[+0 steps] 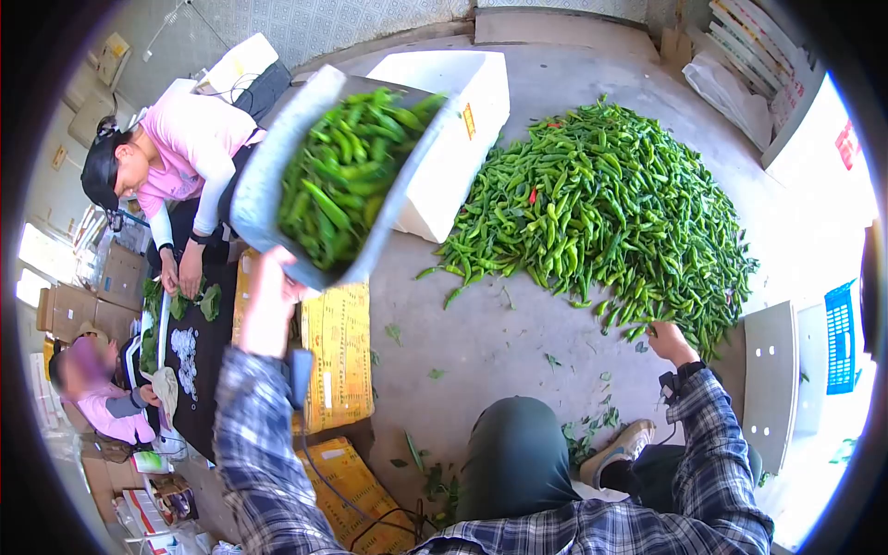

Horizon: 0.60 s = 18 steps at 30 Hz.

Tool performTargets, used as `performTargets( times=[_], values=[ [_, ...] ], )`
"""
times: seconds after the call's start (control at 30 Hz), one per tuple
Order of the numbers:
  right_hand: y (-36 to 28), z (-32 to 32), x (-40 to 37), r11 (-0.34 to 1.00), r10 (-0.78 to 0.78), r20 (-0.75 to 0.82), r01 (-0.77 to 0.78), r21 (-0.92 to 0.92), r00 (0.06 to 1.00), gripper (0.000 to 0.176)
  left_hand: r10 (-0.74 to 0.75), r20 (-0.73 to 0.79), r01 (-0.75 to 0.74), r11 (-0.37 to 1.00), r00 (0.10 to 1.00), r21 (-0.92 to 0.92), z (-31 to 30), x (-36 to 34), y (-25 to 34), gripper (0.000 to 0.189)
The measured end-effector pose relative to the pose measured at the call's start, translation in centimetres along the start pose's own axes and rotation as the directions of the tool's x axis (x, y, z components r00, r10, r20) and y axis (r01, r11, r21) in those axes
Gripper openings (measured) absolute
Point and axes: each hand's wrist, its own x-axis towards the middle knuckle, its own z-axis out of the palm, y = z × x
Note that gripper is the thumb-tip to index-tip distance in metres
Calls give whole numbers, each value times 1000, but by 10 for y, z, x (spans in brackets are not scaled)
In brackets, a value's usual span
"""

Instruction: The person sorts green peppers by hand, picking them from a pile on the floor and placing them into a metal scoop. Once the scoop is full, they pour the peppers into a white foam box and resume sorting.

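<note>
Left-hand fingers [275, 263]: closed on the scoop's [250, 197] near end
Right-hand fingers [659, 332]: curled at the floor pile's [610, 213] edge, grip unclear
Green peppers [347, 176]: in scoop and pile
Scoop: best kept level, wrist firm

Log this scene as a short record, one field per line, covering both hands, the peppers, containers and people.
left hand: gripping a grey scoop loaded with green peppers
right hand: at the near edge of the pepper pile
pile: mostly green, a few red, on the floor
containers: white box behind scoop; yellow cartons; blue crate far right
people: two others in pink, left side
</note>
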Motion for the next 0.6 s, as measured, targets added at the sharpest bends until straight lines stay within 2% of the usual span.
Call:
performTargets(
  times=[0.03, 0.07, 0.13, 0.2, 0.23, 0.27, 0.3, 0.37, 0.4, 0.43, 0.47, 0.5, 0.57, 0.6],
  values=[
    [4, 3, 3, 1000, -1, -1, 1, 5, 1000, 24, 55, -50, -58, 995, 997, -80, -9, 34, 11, 30],
    [7, 7, 7, 1000, -13, 26, 13, 6, 1000, 24, 107, -47, -105, 994, 993, 40, -6, 48, 34, 28],
    [9, 15, 14, 1000, -7, 91, 9, -19, 996, 24, 233, 0, -230, 958, 972, 170, 14, 60, 68, 37],
    [7, 17, 14, 998, -16, 123, 22, -51, 992, 27, 255, 47, -255, 902, 966, 349, 11, 117, 83, 43],
    [5, 19, 16, 997, -28, 133, 36, -63, 991, 27, 344, -190, -220, 851, 920, 476, 24, 153, 85, 38],
    [4, 25, 16, 997, -36, 147, 47, -68, 989, 27, 308, -250, -70, 747, 918, 661, 48, 152, 104, 33],
    [3, 28, 21, 996, -42, 153, 53, -70, 987, 27, 401, -274, -15, 586, 874, 810, 70, 149, 115, 30],
    [-12, 20, 17, 999, -9, 198, 19, -50, 980, 27, 509, -211, 36, 332, 834, 943, 92, 168, 121, 31],
    [-12, 23, 18, 998, -35, 200, 45, -45, 979, 27, 506, -211, 39, 330, 836, 943, 100, 182, 120, 31],
    [-12, 24, 19, 997, -61, 203, 70, -39, 977, 28, 663, -159, 44, 186, 731, 982, 104, 200, 116, 33],
    [-27, 13, 17, 998, 4, 281, 15, -67, 960, 31, 790, -76, 72, 40, 608, 997, 110, 208, 111, 37],
    [-28, 16, 18, 998, 11, 289, 9, -68, 957, 31, 784, -72, 70, 36, 616, 997, 114, 215, 105, 37],
    [-27, 22, 19, 999, -22, 298, 36, -40, 954, 31, 825, 78, 44, -123, 560, 991, 134, 211, 101, 51],
    [-27, 25, 18, 999, -15, 307, 29, -40, 952, 31, 818, 83, 39, -128, 569, 991, 141, 209, 98, 51]
  ],
)
